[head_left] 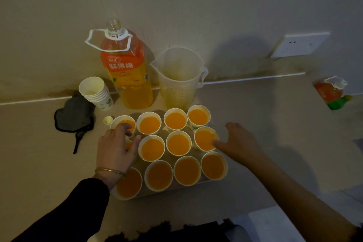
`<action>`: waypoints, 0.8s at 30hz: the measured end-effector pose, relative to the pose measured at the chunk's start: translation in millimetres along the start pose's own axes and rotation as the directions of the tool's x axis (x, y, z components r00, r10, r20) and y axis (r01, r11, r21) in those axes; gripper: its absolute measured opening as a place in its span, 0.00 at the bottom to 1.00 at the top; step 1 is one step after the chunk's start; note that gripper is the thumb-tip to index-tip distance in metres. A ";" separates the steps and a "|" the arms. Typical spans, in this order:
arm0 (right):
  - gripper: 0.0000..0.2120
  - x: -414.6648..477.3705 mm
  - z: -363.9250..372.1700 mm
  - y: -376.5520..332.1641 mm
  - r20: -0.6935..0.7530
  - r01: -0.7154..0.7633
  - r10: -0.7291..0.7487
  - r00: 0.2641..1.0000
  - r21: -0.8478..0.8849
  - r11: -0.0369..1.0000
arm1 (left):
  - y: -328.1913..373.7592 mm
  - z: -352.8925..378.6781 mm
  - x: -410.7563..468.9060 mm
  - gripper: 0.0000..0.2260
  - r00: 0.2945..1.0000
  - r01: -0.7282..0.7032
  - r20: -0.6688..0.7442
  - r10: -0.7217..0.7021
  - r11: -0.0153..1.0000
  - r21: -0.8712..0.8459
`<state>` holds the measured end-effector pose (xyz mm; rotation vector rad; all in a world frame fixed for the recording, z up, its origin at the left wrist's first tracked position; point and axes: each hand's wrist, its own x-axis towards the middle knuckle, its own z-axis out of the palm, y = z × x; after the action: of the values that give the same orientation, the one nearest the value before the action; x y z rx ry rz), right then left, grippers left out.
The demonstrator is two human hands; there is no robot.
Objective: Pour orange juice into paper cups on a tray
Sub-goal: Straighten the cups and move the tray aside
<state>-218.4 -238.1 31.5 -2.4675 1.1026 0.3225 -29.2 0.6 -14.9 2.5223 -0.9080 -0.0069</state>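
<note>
Paper cups (178, 144), twelve in three rows of four, stand close-packed on a pale tray (199, 183) on the counter (255, 104). Every cup that shows holds orange juice nearly to the rim.

Left hand (117, 147): placed over the left-end cup (128, 145) of the middle row, with the fingers curled round its far side and the thumb on its right side, gripping it. Only a sliver of this cup shows.

Right hand (241, 141): fingers straight and spread, holding nothing. One fingertip touches the rim of the right-end cup (205, 137) of the middle row.

Behind the tray, against the wall:
- an uncapped juice bottle (127, 70), upright and part full
- a clear measuring jug (178, 76) just to its right
- a tilted stack of spare cups (96, 92) to its left

A small cap (108, 120) lies beside the back-left cup. A dark cloth (74, 112) lies left of the tray. A second bottle (330, 92) lies well apart at the far right.
</note>
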 end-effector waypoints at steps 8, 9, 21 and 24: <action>0.43 20.3 30.0 -28.4 0.081 0.036 -0.031 0.996 -0.052 0.998 | -3.4 -4.4 -1.9 0.18 1.000 0.024 0.000 -0.024 1.000 0.001; 0.43 20.6 31.9 -30.4 0.084 0.033 -0.028 0.996 -0.056 0.998 | -4.9 -4.8 -1.9 0.17 1.000 0.022 -0.005 -0.022 1.000 -0.004; 0.38 21.0 31.3 -38.6 0.089 -0.002 0.012 0.996 -0.112 0.994 | -8.0 -4.9 -0.4 0.16 1.000 -0.007 -0.028 0.007 1.000 -0.013; 0.38 16.8 23.9 -38.5 0.039 0.026 -0.018 0.999 -0.211 0.977 | -7.4 -5.1 0.5 0.14 0.999 0.003 -0.032 -0.004 1.000 -0.015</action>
<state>-179.3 -215.0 14.7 -2.6448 1.0741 0.5003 -23.6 7.5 -13.3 2.5031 -0.8880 0.0258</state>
